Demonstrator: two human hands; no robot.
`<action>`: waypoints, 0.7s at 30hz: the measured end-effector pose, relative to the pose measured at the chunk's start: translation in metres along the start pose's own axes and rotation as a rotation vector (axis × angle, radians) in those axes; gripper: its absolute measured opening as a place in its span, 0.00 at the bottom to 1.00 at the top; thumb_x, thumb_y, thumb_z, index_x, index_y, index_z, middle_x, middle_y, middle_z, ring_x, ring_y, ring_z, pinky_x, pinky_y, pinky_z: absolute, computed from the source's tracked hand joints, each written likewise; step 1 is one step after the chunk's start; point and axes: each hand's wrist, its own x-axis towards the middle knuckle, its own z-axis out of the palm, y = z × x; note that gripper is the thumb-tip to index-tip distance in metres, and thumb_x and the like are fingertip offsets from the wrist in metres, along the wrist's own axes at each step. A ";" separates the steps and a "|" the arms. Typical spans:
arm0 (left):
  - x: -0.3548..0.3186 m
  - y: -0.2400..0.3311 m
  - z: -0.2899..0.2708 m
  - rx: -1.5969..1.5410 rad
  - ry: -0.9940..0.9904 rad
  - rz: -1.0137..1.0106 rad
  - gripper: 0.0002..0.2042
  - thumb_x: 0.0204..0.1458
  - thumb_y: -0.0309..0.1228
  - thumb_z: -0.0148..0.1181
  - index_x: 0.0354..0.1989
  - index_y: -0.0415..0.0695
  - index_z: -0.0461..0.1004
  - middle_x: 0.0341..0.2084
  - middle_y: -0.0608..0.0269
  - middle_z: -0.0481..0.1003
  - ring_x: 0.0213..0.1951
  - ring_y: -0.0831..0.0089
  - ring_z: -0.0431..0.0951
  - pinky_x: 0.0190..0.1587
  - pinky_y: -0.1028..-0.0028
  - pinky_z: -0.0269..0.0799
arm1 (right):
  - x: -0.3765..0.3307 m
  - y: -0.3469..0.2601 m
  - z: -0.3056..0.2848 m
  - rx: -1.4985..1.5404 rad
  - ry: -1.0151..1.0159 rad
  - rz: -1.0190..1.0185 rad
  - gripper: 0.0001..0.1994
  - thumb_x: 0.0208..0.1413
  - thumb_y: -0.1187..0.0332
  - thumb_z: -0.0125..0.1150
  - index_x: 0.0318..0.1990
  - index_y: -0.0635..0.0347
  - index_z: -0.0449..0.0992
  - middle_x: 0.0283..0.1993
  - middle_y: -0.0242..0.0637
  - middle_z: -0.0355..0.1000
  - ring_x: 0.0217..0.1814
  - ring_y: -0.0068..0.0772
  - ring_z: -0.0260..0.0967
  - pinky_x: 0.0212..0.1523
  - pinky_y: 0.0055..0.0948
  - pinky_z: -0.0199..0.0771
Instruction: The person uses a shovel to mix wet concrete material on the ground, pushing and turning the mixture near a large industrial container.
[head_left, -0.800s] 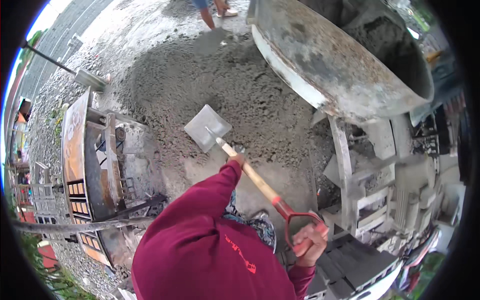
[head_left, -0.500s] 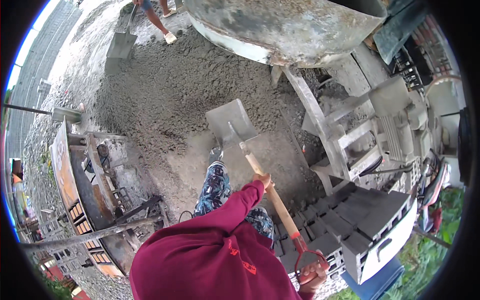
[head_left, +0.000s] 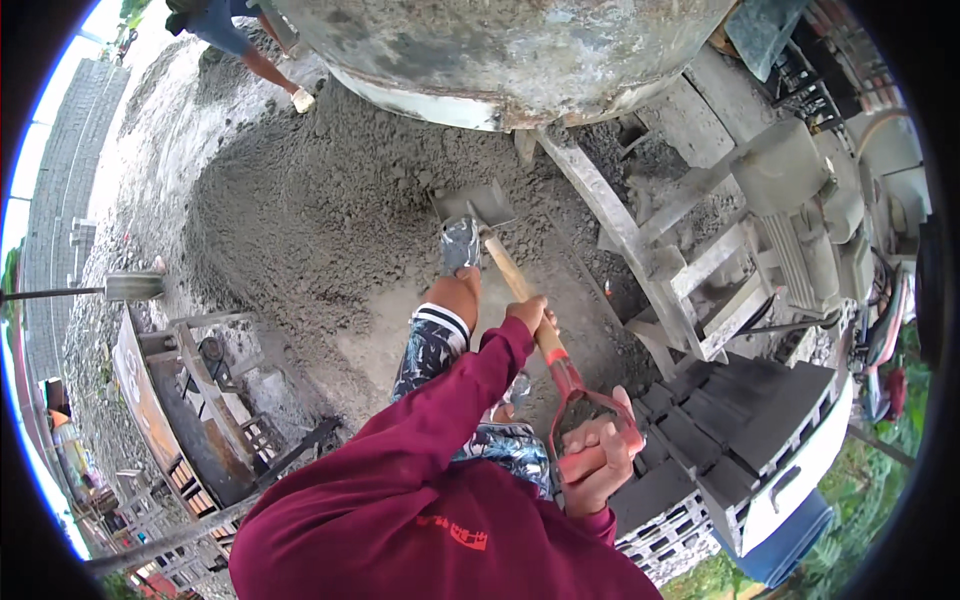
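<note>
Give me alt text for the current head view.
A person's left hand grips a shovel by its wooden shaft, the right hand by its red handle; its blade meets a grey mound. A large stained drum stands beyond.

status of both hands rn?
Left hand: closed, holding the shovel's wooden shaft.
Right hand: closed, holding the shovel's red D-grip.
</note>
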 end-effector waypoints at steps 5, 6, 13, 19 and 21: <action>0.087 0.082 -0.002 0.153 -0.010 0.046 0.06 0.51 0.29 0.49 0.35 0.42 0.62 0.20 0.59 0.66 0.19 0.66 0.69 0.23 0.60 0.69 | 0.088 0.063 0.053 -0.179 -0.142 -0.080 0.29 0.44 0.69 0.54 0.55 0.73 0.56 0.18 0.34 0.62 0.16 0.27 0.63 0.22 0.24 0.68; 0.114 0.097 0.000 0.125 -0.028 0.063 0.07 0.52 0.30 0.50 0.34 0.41 0.61 0.18 0.58 0.66 0.18 0.65 0.69 0.21 0.60 0.70 | 0.105 0.078 0.052 -0.088 -0.157 -0.081 0.29 0.45 0.69 0.54 0.55 0.73 0.56 0.18 0.35 0.63 0.15 0.27 0.63 0.20 0.24 0.66; 0.141 0.051 -0.057 0.432 0.032 0.115 0.20 0.54 0.52 0.50 0.39 0.45 0.65 0.21 0.58 0.72 0.22 0.65 0.75 0.25 0.65 0.73 | 0.101 0.146 -0.059 -0.275 0.087 0.085 0.18 0.43 0.70 0.57 0.44 0.68 0.69 0.27 0.32 0.68 0.26 0.24 0.65 0.29 0.24 0.67; 0.170 0.070 -0.134 0.494 0.162 -0.030 0.32 0.47 0.64 0.48 0.44 0.45 0.64 0.26 0.57 0.73 0.24 0.66 0.76 0.28 0.63 0.74 | 0.104 0.176 -0.080 -0.238 0.208 0.006 0.19 0.40 0.69 0.58 0.43 0.66 0.69 0.27 0.28 0.64 0.25 0.21 0.62 0.27 0.23 0.65; 0.216 0.070 -0.149 0.596 0.185 -0.081 0.37 0.44 0.67 0.49 0.47 0.43 0.63 0.31 0.53 0.73 0.26 0.63 0.76 0.32 0.61 0.75 | 0.121 0.201 -0.128 -0.314 0.276 -0.049 0.14 0.41 0.70 0.56 0.38 0.63 0.70 0.25 0.28 0.64 0.23 0.21 0.61 0.23 0.22 0.62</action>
